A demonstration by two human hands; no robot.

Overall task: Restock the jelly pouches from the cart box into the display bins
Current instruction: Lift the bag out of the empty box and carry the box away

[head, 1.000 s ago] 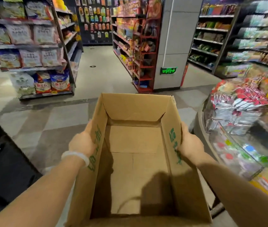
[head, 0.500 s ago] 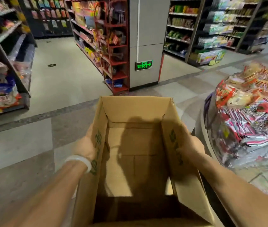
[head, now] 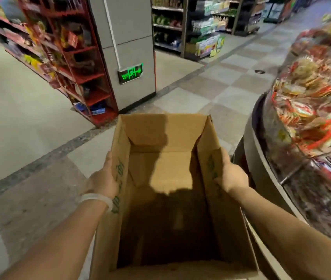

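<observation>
Shop aisle floor [head: 29, 118]; box [head: 166, 138] pressed between left hand [head: 105, 178] and right hand [head: 231, 172].

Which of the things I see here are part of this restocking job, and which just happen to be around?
Part of the job:
- cardboard box, empty inside
- left hand and right hand, flat against its sides
- display bins heaped with packets

Just around:
- red shelf rack
- pillar with green exit sign
- far shelves

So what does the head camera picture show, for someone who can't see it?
A left hand and right hand press the sides of an empty brown cardboard box, beside a round display bin of red and orange snack packets in a shop.
</observation>
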